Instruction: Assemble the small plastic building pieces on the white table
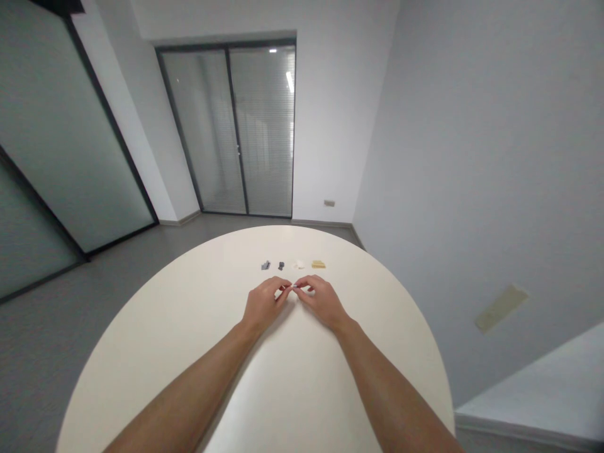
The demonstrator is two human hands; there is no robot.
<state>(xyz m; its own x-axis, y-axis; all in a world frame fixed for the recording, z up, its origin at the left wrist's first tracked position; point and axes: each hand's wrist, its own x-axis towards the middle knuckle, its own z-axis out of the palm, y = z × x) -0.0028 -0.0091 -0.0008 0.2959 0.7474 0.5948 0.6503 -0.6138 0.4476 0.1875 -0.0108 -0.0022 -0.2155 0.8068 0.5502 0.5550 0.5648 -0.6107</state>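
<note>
My left hand (267, 300) and my right hand (321, 299) meet fingertip to fingertip above the middle of the table. Both are closed in a pinch. Between them sits a tiny greyish piece (295, 287), too small to name. Just beyond my fingers lies a row of small groups of parts. From left to right these are grey pieces (266, 265), dark grey pieces (281, 265), whitish pieces (298, 265) and yellow strip-like pieces (318, 264).
A round white table (189, 327) carries everything, its curved far edge a little past the parts. Behind it stand a glass door (262, 138) with blinds and a white wall (340, 113). Another wall (486, 189) rises close on the right.
</note>
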